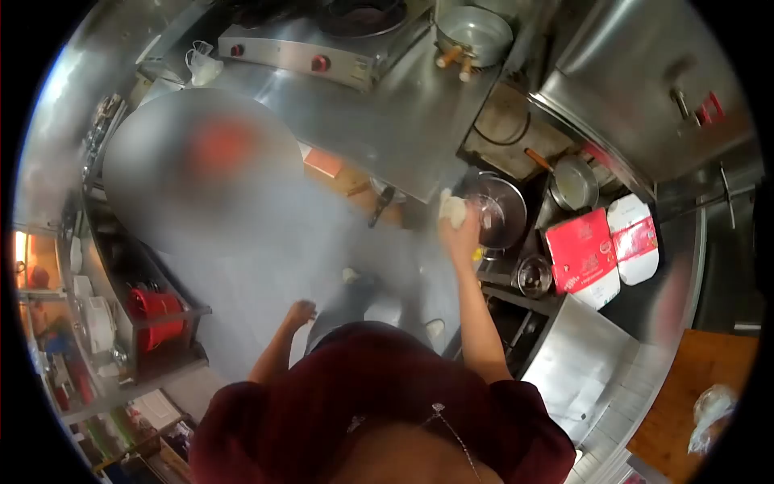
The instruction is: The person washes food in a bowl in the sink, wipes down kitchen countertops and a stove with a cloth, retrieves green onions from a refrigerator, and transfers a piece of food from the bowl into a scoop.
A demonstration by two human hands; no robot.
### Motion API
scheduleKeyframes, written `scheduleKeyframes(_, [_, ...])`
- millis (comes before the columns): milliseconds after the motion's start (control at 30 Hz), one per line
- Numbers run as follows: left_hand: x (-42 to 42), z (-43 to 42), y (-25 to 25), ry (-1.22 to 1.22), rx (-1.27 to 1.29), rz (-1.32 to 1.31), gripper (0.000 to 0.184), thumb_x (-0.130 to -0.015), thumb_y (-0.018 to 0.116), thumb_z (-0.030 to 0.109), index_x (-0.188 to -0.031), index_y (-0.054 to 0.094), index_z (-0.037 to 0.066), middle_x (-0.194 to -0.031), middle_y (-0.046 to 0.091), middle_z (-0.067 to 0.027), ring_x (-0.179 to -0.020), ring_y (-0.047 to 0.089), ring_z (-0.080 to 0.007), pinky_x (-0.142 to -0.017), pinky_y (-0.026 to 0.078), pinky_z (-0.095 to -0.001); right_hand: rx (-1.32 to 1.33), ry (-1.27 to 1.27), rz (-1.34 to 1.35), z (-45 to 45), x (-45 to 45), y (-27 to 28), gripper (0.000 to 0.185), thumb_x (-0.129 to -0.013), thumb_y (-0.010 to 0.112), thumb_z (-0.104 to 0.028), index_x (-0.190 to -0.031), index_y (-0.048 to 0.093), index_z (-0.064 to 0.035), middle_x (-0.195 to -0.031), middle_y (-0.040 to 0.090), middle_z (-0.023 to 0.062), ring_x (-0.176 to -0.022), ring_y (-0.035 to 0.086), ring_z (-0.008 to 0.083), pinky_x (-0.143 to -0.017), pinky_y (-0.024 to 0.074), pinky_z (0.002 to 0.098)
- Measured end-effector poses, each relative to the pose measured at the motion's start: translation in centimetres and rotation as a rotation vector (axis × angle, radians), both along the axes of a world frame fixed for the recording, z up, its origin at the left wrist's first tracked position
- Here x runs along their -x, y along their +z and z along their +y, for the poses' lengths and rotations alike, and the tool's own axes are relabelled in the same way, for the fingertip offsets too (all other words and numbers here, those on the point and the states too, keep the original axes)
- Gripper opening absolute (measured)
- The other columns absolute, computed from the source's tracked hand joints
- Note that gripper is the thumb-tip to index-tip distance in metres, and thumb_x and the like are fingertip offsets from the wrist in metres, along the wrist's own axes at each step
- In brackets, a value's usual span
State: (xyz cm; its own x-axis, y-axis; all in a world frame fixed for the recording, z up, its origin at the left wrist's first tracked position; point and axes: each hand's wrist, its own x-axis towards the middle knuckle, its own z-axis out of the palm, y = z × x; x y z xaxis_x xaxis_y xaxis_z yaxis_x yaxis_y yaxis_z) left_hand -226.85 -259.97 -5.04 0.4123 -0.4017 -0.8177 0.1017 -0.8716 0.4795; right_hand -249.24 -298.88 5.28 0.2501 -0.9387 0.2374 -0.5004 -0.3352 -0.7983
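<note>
My right hand (461,235) is closed around a pale, bunched cloth (453,210), at the left rim of a dark round pan (501,211). A black handle (381,206) sticks out to the left of the cloth, near the counter's corner. My left hand (301,313) hangs low over the floor beside my body, with its fingers curled; whether it holds anything is too small to tell. Right of the pan are a glass bowl (534,276), a smaller pan (574,184) with a wooden handle, and a red and white carton (582,252).
A metal pot (474,36) with two wooden handles stands at the top. The gas stove (298,58) and steel counter (363,121) run along the front. A red basket (157,317) sits on the left shelf. A wooden board (695,395) lies at the lower right.
</note>
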Motion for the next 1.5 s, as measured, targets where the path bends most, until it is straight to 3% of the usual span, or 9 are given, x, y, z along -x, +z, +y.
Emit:
scheduleKeyframes(233, [-10.8, 8.4, 2.6, 0.613, -0.091, -0.035, 0.030, -0.075, 0.047, 0.024, -0.097, 0.049, 0.004, -0.078, 0.057, -0.0086, -0.060, 0.053, -0.0161, -0.050, 0.041, -0.0285, 0.257, 0.285, 0.369, -0.6, -18.0, -2.3, 0.055, -0.057, 0.063, -0.015, -0.108, 0.042, -0.0086, -0.100, 0.046, 0.0125, -0.090, 0.043, 0.0300, -0.075, 0.0368, 0.0394])
scheduleKeyframes(733, [-16.7, -5.2, 5.9, 0.427, -0.039, -0.055, 0.028, -0.079, 0.045, 0.023, -0.096, 0.050, 0.002, -0.077, 0.057, -0.0083, -0.064, 0.055, -0.0147, -0.052, 0.041, -0.0245, 0.200, 0.002, 0.641, -26.8, -32.8, -2.5, 0.047, -0.066, 0.056, -0.019, -0.111, 0.042, -0.0131, -0.109, 0.043, 0.0087, -0.102, 0.040, 0.0293, -0.079, 0.0376, 0.0441])
scheduleKeyframes(867, [-18.3, -6.8, 6.9, 0.510, -0.073, -0.092, 0.028, -0.079, 0.044, 0.022, -0.096, 0.051, 0.001, -0.076, 0.058, -0.0080, -0.063, 0.055, -0.0148, -0.052, 0.041, -0.0239, 0.339, -0.161, 0.513, -34.9, -29.9, -7.8, 0.046, -0.065, 0.053, -0.024, -0.108, 0.042, -0.0114, -0.107, 0.047, 0.0116, -0.099, 0.044, 0.0295, -0.080, 0.0379, 0.0413])
scheduleKeyframes(900, [-18.6, -6.7, 6.8, 0.545, -0.086, -0.084, 0.028, -0.079, 0.044, 0.023, -0.096, 0.051, 0.001, -0.076, 0.058, -0.0080, -0.063, 0.055, -0.0147, -0.052, 0.041, -0.0240, 0.291, -0.227, 0.490, -34.4, -28.1, -6.2, 0.047, -0.065, 0.053, -0.031, -0.108, 0.043, -0.0129, -0.105, 0.049, 0.0122, -0.097, 0.046, 0.0290, -0.080, 0.0383, 0.0409])
scheduleKeyframes(967, [-18.9, -7.5, 7.5, 0.565, -0.087, -0.077, 0.028, -0.079, 0.045, 0.023, -0.096, 0.051, 0.001, -0.077, 0.058, -0.0086, -0.063, 0.055, -0.0147, -0.052, 0.041, -0.0244, -0.382, -0.199, 0.892, -34.4, -23.9, -3.5, 0.045, -0.065, 0.055, -0.037, -0.100, 0.050, -0.0086, -0.097, 0.053, 0.0176, -0.088, 0.052, 0.0314, -0.073, 0.0429, 0.0380])
scheduleKeyframes(1067, [-19.5, -8.0, 7.0, 0.557, -0.086, -0.041, 0.029, -0.079, 0.046, 0.023, -0.096, 0.051, 0.000, -0.076, 0.058, -0.0090, -0.063, 0.055, -0.0150, -0.053, 0.042, -0.0248, 0.089, -0.352, 0.538, -28.9, -19.1, -1.6, 0.045, -0.065, 0.061, -0.023, -0.104, 0.046, -0.0056, -0.097, 0.050, 0.0158, -0.089, 0.049, 0.0327, -0.075, 0.0406, 0.0399])
scheduleKeyframes(1100, [-19.7, -8.2, 6.9, 0.536, -0.100, -0.024, 0.030, -0.078, 0.046, 0.023, -0.095, 0.051, -0.001, -0.076, 0.058, -0.0093, -0.062, 0.055, -0.0152, -0.053, 0.042, -0.0250, -0.080, -0.391, 0.581, -27.4, -18.5, -1.0, 0.051, -0.065, 0.061, -0.020, -0.110, 0.040, -0.0058, -0.103, 0.046, 0.0147, -0.093, 0.044, 0.0341, -0.077, 0.0384, 0.0413])
scheduleKeyframes(1233, [-22.2, -9.5, 6.3, 0.451, -0.121, -0.002, 0.032, -0.078, 0.046, 0.023, -0.095, 0.051, -0.004, -0.077, 0.058, -0.0110, -0.063, 0.055, -0.0169, -0.057, 0.044, -0.0268, 0.102, -0.247, 0.790, -21.1, -19.0, -2.1, 0.055, -0.068, 0.056, -0.023, -0.115, 0.034, -0.0045, -0.106, 0.042, 0.0170, -0.089, 0.042, 0.0362, -0.075, 0.0382, 0.0432])
scheduleKeyframes(1500, [-28.2, -10.7, 8.1, 0.474, 0.088, -0.127, 0.031, -0.077, 0.045, 0.021, -0.090, 0.052, -0.006, -0.081, 0.057, -0.0146, -0.068, 0.056, -0.0190, -0.061, 0.046, -0.0284, 0.105, 0.057, 0.756, -10.8, -34.8, -1.1, 0.051, -0.068, 0.058, -0.027, -0.110, 0.037, -0.0072, -0.108, 0.041, 0.0157, -0.092, 0.043, 0.0333, -0.070, 0.0411, 0.0410])
